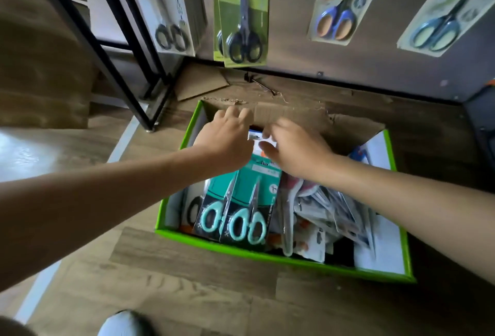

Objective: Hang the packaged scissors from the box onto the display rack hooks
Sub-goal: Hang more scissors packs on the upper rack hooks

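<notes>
Your shoe [123, 322] sits on the floor [187, 295] just short of the box [241, 252], and both arms stretch over its near rim towards its far end. Your left hand [225, 137] curls down by the far wall of the box, over the top edges of the two teal-handled scissors packs [241, 201]. Your right hand [294, 145] hovers just beside it, thumb and fingers spread around a white and orange card [254, 144]. Blur hides the fingertips, so I cannot tell whether either hand actually grips anything.

Watch the teal pair: they lie overlapped, their lower ends against the near wall of the box. Pulling one will likely drag its twin along, and a doubled pack may slip from your hold on the way up.

At the right side of the box a loose heap of packs [321, 209] lies tangled; a card dragged past it could snag a corner and tip some over the rim.

The torn cardboard flap [294, 118] on the far wall could catch a card's top edge.

Beyond the box a loose hook [262, 85] lies on the floor, below the hanging green pack [241, 14]; mind it when you step in.
</notes>
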The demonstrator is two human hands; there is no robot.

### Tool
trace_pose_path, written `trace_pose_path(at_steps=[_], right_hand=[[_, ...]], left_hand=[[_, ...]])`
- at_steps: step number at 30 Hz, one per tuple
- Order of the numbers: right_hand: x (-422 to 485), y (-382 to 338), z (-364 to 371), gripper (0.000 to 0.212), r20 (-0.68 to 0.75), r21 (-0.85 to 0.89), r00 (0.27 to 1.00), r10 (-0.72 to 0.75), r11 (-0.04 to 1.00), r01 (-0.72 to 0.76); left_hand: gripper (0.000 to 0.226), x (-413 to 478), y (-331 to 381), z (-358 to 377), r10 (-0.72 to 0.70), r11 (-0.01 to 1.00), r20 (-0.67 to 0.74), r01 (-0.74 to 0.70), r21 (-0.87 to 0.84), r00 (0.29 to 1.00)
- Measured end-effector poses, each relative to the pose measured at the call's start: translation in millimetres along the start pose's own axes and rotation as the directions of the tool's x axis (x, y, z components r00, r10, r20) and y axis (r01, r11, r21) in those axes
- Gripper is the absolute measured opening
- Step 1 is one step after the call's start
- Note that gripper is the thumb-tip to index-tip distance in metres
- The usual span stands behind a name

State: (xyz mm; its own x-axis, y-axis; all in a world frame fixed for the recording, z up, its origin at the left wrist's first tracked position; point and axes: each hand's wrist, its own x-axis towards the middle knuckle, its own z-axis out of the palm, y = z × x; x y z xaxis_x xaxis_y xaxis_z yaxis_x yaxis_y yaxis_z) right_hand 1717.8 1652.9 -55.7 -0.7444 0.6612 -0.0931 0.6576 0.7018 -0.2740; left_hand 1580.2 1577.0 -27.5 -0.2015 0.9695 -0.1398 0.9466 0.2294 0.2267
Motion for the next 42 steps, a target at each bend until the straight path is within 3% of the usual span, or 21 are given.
trace_pose_path(at_steps=[6,11,14,18,24,27,32,37,40,42], right_hand=[[-11,9,12,0.042,0.214,-0.002,0.977,0.022,1.0,-0.022],[-8,14,14,0.032,0.205,0.136,0.976,0.077,0.985,-0.107],[-3,15,5,0.027,0.197,0.307,0.977,0.083,0.941,-0.142],[5,11,-18,0.021,0.069,0.53,0.996,0.062,0.843,-0.089],[31,14,-47,0.027,-0.179,0.669,0.973,0.144,0.743,0.013],[41,15,-65,0.02,-0.318,0.707,0.921,0.223,0.704,0.074],[56,8,-111,0.011,-0.489,0.586,0.851,0.192,0.795,0.158],[72,-9,-160,0.02,-0.593,0.524,0.796,0.124,0.81,0.264],[81,-18,-187,0.035,-0.683,0.433,0.723,0.1,0.853,0.292],[87,-23,-203,0.033,-0.73,0.369,0.68,0.066,0.876,0.31]], left_hand=[[0.036,-9,-5,19,0.003,0.999,0.079,-0.006,0.038,0.997],[0.034,-3,-8,16,-0.008,1.0,0.066,0.008,0.003,0.998],[0.034,0,-11,15,-0.016,0.999,0.07,0.02,-0.05,0.997],[0.018,14,-9,0,-0.079,0.948,0.039,0.087,-0.306,0.996],[0.007,38,-3,-41,-0.171,0.786,-0.057,0.102,-0.61,0.984],[0.01,49,0,-71,-0.181,0.793,-0.144,0.058,-0.606,0.973],[0.015,65,6,-125,-0.194,0.749,-0.258,-0.027,-0.662,0.947],[0.011,73,15,-175,-0.157,0.764,-0.352,-0.113,-0.636,0.923],[0.009,78,17,-206,-0.148,0.806,-0.433,-0.145,-0.574,0.889],[0.009,79,18,-226,-0.166,0.816,-0.47,-0.147,-0.559,0.867]])
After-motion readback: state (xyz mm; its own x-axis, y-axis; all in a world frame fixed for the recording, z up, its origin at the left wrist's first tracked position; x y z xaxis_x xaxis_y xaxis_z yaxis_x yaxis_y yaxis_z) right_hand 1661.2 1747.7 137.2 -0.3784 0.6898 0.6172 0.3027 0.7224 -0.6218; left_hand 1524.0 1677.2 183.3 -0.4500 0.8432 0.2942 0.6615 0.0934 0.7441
